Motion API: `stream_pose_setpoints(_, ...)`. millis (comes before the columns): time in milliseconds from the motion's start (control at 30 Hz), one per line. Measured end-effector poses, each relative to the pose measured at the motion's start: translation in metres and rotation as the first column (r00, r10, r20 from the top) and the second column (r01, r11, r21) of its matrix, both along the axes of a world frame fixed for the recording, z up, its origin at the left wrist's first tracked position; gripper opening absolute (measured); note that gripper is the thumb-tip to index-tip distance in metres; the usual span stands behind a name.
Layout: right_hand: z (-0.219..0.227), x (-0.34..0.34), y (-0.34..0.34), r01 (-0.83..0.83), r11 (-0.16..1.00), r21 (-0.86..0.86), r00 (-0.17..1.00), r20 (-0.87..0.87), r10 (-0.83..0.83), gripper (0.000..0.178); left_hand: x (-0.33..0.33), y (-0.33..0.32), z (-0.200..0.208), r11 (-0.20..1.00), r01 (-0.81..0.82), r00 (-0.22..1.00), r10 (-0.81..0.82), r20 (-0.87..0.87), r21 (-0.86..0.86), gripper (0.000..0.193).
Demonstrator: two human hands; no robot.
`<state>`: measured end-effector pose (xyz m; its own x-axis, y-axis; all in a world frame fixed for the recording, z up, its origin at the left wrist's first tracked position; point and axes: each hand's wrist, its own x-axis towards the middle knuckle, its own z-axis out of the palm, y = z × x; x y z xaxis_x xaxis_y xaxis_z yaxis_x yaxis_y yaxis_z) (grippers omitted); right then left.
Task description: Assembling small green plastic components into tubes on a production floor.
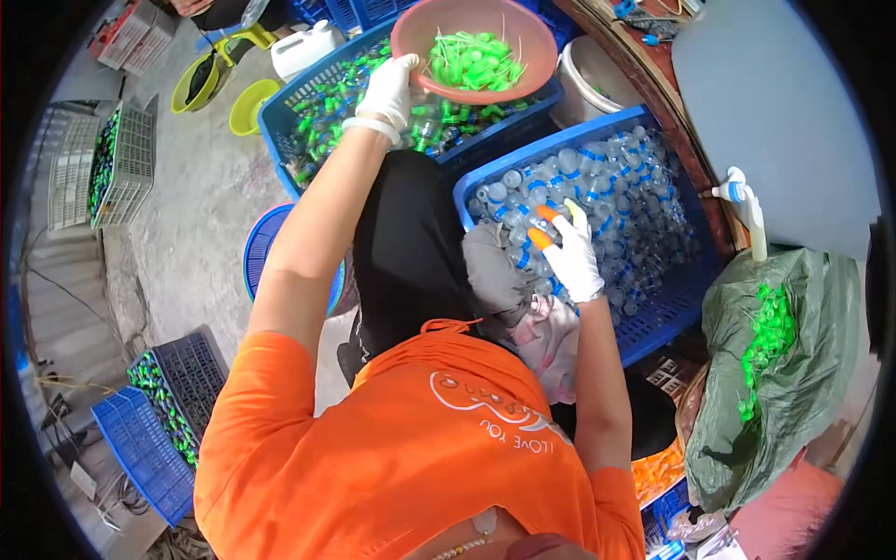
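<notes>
My left hand (386,97), in a white glove, is closed on the near left rim of a pink bowl (411,47). Bright green plastic pieces with thin stems (474,62) lie heaped in the bowl. My right hand (569,250), gloved in white with orange covers on two fingers, is held with fingers apart over small clear bottles (644,205) banded in blue. The bottles fill a blue crate (464,191). Whether a fingertip touches a bottle, I cannot tell. Grey and pinkish cloth (541,336) hangs at the crate's near left edge.
Behind the bowl's left side sits a blue crate (271,140) of green-topped bottles, with a white jug (306,49) beyond. A green sack (803,364) holding more green pieces stands at right, below a grey tank (784,112) with a tap (735,192). More crates (140,168) line the left.
</notes>
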<state>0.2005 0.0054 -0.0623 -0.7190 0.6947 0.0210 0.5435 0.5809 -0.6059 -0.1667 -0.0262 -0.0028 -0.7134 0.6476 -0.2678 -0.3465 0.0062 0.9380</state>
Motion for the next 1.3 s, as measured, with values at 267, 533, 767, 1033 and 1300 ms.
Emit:
stream_pose_setpoints(267, 0.028, -0.003, -0.035, -0.036, 0.993, 0.108, 0.999, 0.019, 0.034, 0.065, -0.033, -0.03, -0.082, 0.985, -0.102, 0.994, 0.104, 0.008, -0.139, 0.026)
stream_pose_setpoints(533, 0.01, 0.004, -0.027, -0.05, 0.993, 0.107, 0.995, -0.083, 0.059, 0.067, -0.035, -0.062, -0.072, 0.954, 0.171, 0.983, -0.15, 0.104, -0.245, 0.041)
stream_pose_setpoints(767, 0.0, 0.006, -0.032, -0.091, 0.993, 0.078, 0.991, -0.094, 0.099, 0.064, -0.001, -0.146, -0.088, 0.969, -0.073, 0.981, 0.027, -0.193, -0.235, 0.046)
stream_pose_setpoints(1033, -0.003, 0.005, -0.035, -0.038, 0.999, 0.001, 0.999, -0.019, 0.038, 0.064, 0.087, -0.455, -0.238, 0.875, 0.451, 0.555, -0.121, 0.823, -0.175, 0.069)
stream_pose_setpoints(1300, -0.009, 0.018, -0.044, -0.054, 0.993, 0.102, 0.998, 0.021, 0.052, 0.063, 0.104, -0.48, -0.29, 0.585, -0.153, 0.509, 0.738, 0.444, -0.797, 0.091)
